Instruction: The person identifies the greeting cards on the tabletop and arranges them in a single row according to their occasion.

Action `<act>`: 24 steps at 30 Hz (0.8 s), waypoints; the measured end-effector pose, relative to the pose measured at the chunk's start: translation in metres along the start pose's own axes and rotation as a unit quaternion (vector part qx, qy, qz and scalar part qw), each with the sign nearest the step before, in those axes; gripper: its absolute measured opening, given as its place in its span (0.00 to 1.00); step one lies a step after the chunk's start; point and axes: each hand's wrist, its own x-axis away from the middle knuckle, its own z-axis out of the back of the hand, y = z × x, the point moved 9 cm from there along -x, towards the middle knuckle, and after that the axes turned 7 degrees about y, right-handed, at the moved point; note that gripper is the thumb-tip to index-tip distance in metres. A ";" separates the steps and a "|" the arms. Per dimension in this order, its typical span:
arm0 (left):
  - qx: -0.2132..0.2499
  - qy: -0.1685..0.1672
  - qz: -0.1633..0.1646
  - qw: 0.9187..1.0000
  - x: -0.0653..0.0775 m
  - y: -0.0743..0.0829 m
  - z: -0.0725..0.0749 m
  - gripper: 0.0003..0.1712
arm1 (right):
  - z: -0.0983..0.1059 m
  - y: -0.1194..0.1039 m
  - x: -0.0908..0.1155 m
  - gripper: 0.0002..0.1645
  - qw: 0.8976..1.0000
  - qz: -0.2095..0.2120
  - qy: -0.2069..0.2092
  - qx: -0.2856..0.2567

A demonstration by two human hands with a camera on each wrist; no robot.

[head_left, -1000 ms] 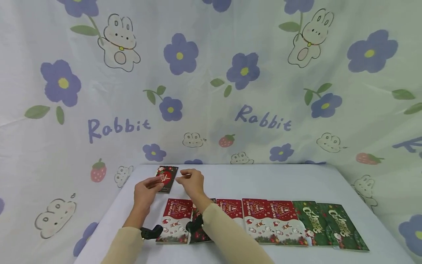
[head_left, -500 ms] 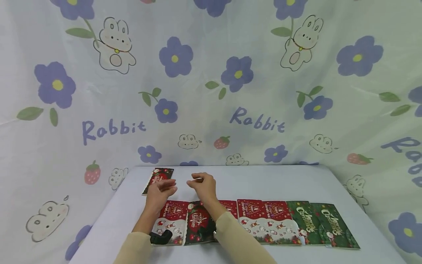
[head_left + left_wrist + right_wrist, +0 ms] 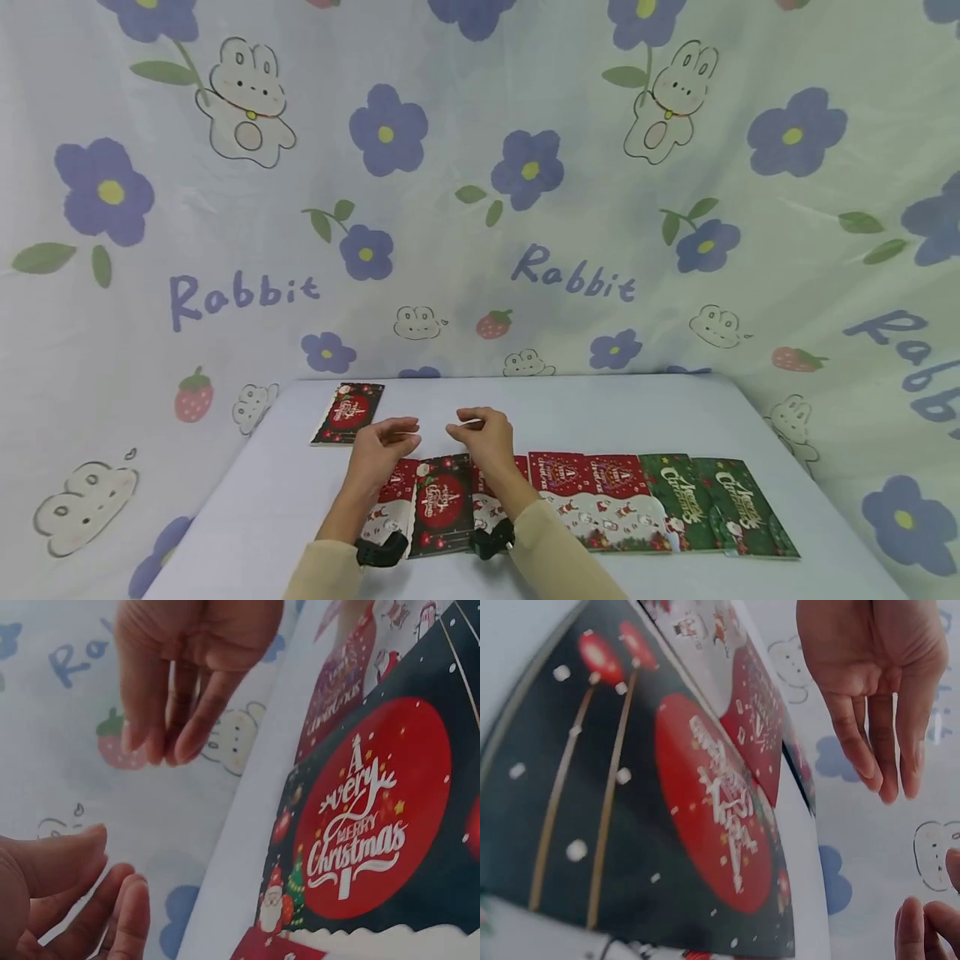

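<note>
My left hand (image 3: 378, 457) hovers over the left end of a row of Christmas booklets, fingers loosely bent and thumb apart. My right hand (image 3: 489, 446) faces it across a gap, posed alike. Neither holds anything, and both wrist views show the spread fingers with air between them. A dark booklet with a red circle (image 3: 347, 414) lies alone at the back left, just beyond my left hand. Below the hands is a matching dark booklet (image 3: 442, 504), printed "A very merry Christmas" in the left wrist view. Red-and-white booklets flank it, partly covered by my wrists.
Rightward in the row lie two more red-and-white booklets (image 3: 562, 479) (image 3: 626, 508), then green booklets (image 3: 678, 492) (image 3: 750, 508), some overlapping. They rest on a white-covered table (image 3: 570, 417). A rabbit-and-flower curtain (image 3: 450, 208) hangs behind. Each wrist wears a black device (image 3: 382, 550).
My left hand has come away from the dark booklet at the back left. Both hands have moved right and nearer to me. The head view has swung slightly right.
</note>
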 end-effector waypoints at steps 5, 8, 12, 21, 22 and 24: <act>0.002 -0.010 0.015 1.000 0.005 -0.010 -0.005 0.20 | 0.006 0.011 0.005 0.19 1.000 -0.009 0.000 0.012; -0.002 -0.010 0.019 1.000 0.008 -0.014 -0.007 0.19 | 0.008 0.019 0.008 0.20 1.000 -0.021 0.001 0.022; -0.010 -0.008 0.021 1.000 0.011 -0.017 -0.008 0.19 | 0.011 0.027 0.010 0.20 0.999 -0.029 0.003 0.028; -0.023 0.002 0.027 0.999 0.020 -0.024 -0.007 0.18 | 0.015 0.038 0.016 0.18 0.999 -0.045 -0.007 0.014; -0.022 0.004 0.027 0.999 0.021 -0.024 -0.006 0.18 | 0.016 0.040 0.016 0.18 0.999 -0.047 -0.007 0.017; -0.015 0.006 0.027 0.999 0.023 -0.026 -0.007 0.18 | 0.016 0.043 0.016 0.18 0.998 -0.053 -0.007 0.022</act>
